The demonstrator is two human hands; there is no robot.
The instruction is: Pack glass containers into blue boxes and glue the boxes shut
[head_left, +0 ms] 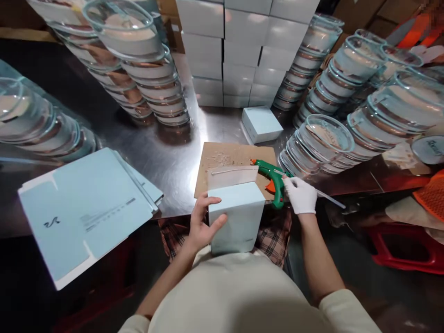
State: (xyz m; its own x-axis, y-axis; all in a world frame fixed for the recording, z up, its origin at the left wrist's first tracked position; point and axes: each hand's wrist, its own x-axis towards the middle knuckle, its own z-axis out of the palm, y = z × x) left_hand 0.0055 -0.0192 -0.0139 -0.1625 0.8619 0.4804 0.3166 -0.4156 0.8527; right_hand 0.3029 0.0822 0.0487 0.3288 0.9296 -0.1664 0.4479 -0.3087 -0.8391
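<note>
My bare left hand (204,222) grips the left side of a pale blue carton (239,222), thumb on its near face and fingers over the top edge. The carton stands tilted at the table edge, in front of my body. Its flap (232,175) sticks out at the far side, with a thin line of glue along it. My right hand (301,195), in a white glove, has its fingers closed at the rear of a green glue gun (265,170) with an orange nozzle and trigger. A clear glue stick (331,200) trails out behind that hand.
Under the glue gun lies a cardboard sheet (222,155) with glue residue. A closed box (262,124) sits before a wall of stacked boxes (239,60). Stacks of clear round containers (156,88) flank both sides. Flat cartons (83,217) overhang the edge at left; a red stool (409,259) is at right.
</note>
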